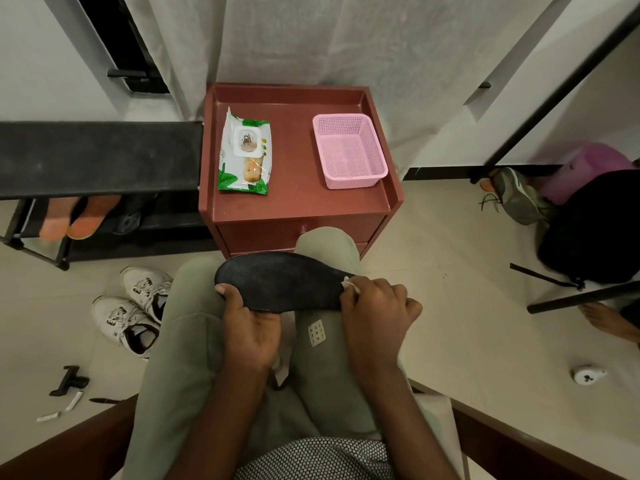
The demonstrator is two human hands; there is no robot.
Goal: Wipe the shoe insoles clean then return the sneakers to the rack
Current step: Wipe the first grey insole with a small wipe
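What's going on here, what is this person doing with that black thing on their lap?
A seated person is cleaning a black shoe insole. The left hand holds it over the knees; the right hand pinches a white wipe against one end. The white sneakers sit on the floor, not on the rack.

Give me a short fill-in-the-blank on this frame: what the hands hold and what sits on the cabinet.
1. The left hand grips the black ____ across the knees.
2. The right hand pinches a white ____ at the insole's end.
3. The basket on the red cabinet is ____ in colour.
4. The white sneakers stand on the ____.

Missing: insole; wipe; pink; floor
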